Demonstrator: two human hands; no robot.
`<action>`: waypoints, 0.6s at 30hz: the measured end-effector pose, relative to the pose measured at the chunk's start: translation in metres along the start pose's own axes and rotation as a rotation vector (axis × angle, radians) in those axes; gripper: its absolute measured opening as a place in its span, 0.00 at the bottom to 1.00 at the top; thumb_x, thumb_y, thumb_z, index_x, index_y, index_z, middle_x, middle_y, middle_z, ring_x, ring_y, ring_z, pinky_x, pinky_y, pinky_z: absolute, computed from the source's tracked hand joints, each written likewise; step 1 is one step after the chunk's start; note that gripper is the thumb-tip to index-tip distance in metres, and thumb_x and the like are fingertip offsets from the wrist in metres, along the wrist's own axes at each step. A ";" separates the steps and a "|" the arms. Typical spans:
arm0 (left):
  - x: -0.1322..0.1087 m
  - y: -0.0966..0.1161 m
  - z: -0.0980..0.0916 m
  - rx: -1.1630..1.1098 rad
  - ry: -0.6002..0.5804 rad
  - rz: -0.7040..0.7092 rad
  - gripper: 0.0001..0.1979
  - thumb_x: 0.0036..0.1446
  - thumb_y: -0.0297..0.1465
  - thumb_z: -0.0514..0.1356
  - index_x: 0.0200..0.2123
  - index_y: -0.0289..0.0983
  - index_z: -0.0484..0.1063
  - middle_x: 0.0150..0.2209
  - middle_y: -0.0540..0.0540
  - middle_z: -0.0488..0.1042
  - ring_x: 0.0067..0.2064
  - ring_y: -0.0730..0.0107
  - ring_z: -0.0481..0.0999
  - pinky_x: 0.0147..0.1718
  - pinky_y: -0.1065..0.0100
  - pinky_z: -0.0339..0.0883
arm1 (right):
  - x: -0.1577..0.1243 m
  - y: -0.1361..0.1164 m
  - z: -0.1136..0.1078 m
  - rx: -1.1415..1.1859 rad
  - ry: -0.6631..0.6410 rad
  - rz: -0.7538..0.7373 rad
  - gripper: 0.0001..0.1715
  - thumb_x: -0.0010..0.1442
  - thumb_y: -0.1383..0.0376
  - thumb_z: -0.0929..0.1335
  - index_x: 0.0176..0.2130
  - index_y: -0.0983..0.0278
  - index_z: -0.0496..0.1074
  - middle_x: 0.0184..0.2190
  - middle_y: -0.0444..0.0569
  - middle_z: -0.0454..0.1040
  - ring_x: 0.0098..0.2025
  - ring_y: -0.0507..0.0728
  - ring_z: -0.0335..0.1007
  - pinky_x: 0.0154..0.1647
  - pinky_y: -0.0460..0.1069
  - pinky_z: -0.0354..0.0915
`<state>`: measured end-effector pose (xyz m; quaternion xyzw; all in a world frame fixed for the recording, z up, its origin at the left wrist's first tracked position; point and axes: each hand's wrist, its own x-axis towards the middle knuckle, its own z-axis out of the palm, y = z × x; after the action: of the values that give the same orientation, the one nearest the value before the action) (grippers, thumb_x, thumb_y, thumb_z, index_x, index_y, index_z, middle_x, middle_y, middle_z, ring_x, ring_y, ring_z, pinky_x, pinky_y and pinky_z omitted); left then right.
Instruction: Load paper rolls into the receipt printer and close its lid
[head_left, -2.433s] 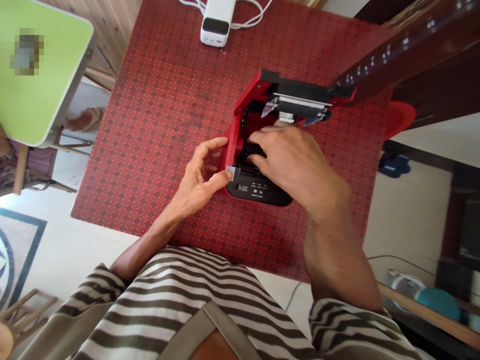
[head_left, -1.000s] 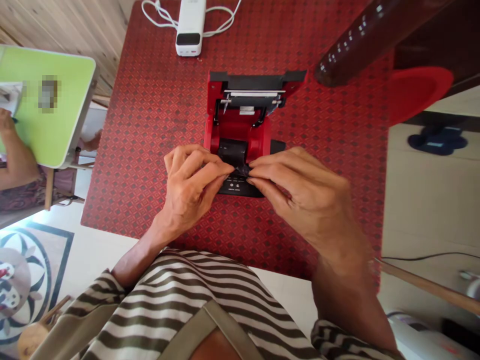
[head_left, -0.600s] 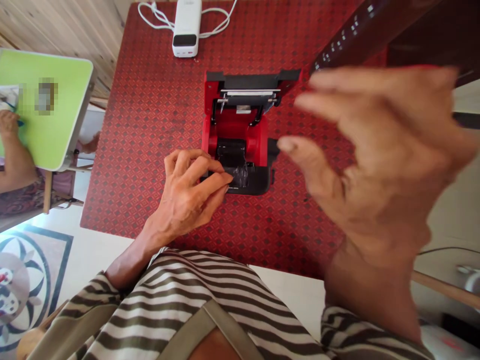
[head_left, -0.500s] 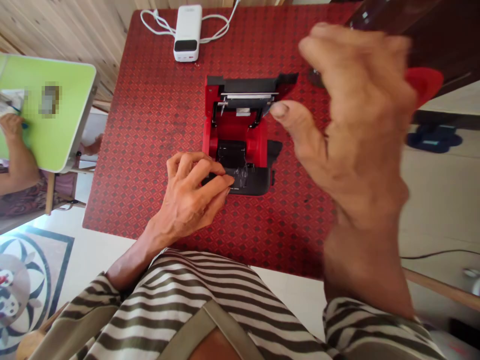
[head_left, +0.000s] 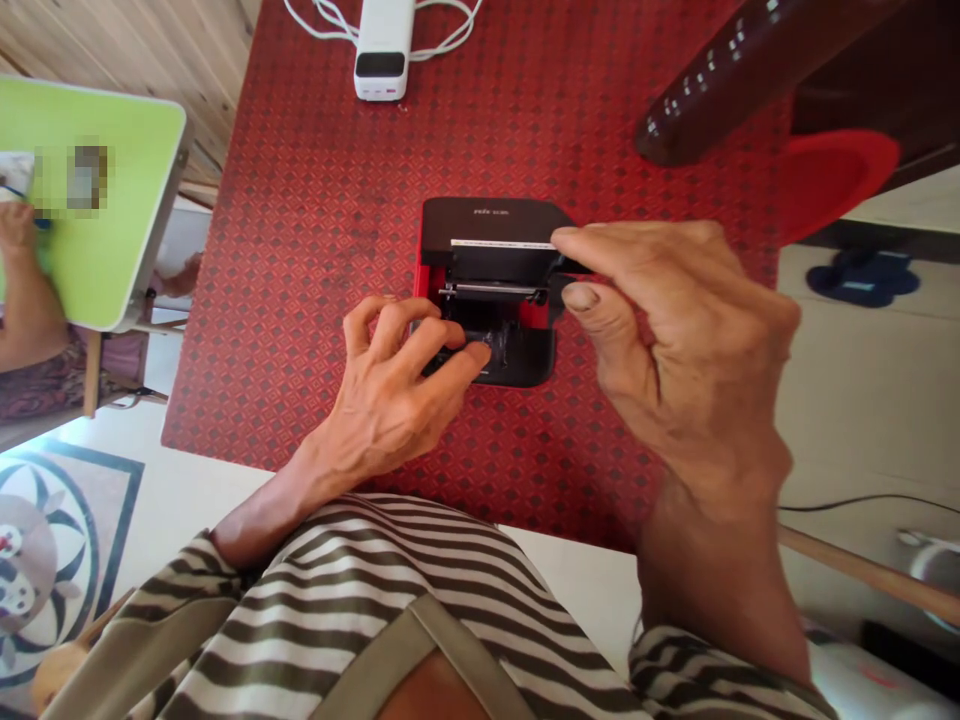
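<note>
A small red-and-black device that looks like a label printer [head_left: 495,230] rests on a red patterned table, its black lid partly raised over the red body. A metal roller shows under the lid, and a clear film-like piece lies over the black front. My left hand [head_left: 405,375] curls over the front left of the printer, holding it, with thumb and fingertips on the black front part. At the lid's right corner, my right hand [head_left: 690,340] pinches the lid between thumb and forefinger.
A white power bank [head_left: 382,55] with a white cable [head_left: 450,45] lies at the back of the red table [head_left: 300,250]. A dark brown cylindrical object [head_left: 697,110] and a red round item [head_left: 836,180] are at right. Left, another person's arm [head_left: 30,270] rests by a green table [head_left: 142,200].
My right hand has come down and taken hold of the lid's corner. The lid has swung from upright to partly lowered towards me. The left hand stays on the front.
</note>
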<state>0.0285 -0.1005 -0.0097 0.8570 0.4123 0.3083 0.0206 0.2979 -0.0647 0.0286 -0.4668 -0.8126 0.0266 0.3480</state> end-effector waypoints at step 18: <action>0.014 0.008 -0.013 0.164 -0.221 0.117 0.27 0.88 0.19 0.60 0.80 0.45 0.78 0.60 0.42 0.85 0.62 0.52 0.80 0.77 0.45 0.70 | -0.008 -0.009 -0.005 0.027 -0.097 0.098 0.21 0.92 0.60 0.67 0.65 0.49 0.90 0.61 0.50 0.97 0.65 0.70 0.94 0.72 0.72 0.87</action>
<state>0.0333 -0.0981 0.0108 0.9071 0.3807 0.1779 -0.0223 0.2971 -0.0774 0.0314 -0.4993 -0.8044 0.0770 0.3126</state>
